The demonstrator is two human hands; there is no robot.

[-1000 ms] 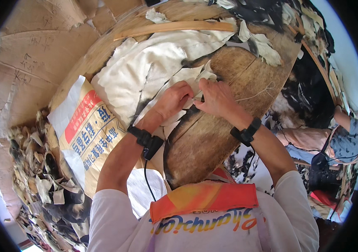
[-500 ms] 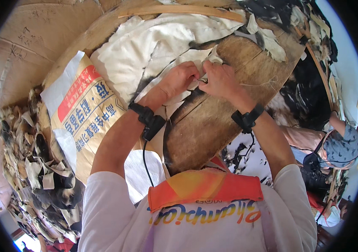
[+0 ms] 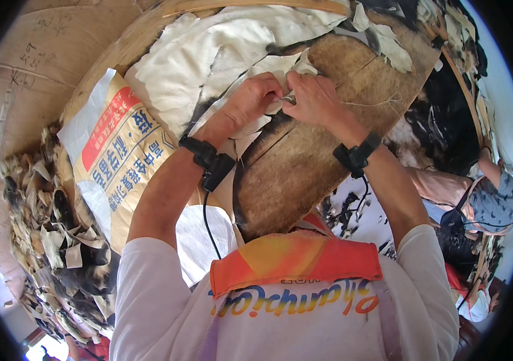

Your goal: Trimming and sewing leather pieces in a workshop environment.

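Both hands meet over the edge of a pale cream piece of hide with a dark fur fringe. My left hand is closed, thumb and fingertips pinching that edge. Beside it, almost touching, my right hand is closed on the same hide with thumb and bent forefinger. A small dark sliver shows between the fingertips, too small to name. Thin white thread trails from beside the right hand over the brown worn board, ending in loose loops. Farther left, a larger cream hide lies spread out.
A printed sack lies left of my left forearm. Fur scraps are heaped at the far left. Dark fur pieces and a wooden strip lie at the right. Another person is at the right edge.
The hands keep their pinch on the hide edge and sit slightly higher in the picture. The view has shifted a little, moving the board and hides upward with it.
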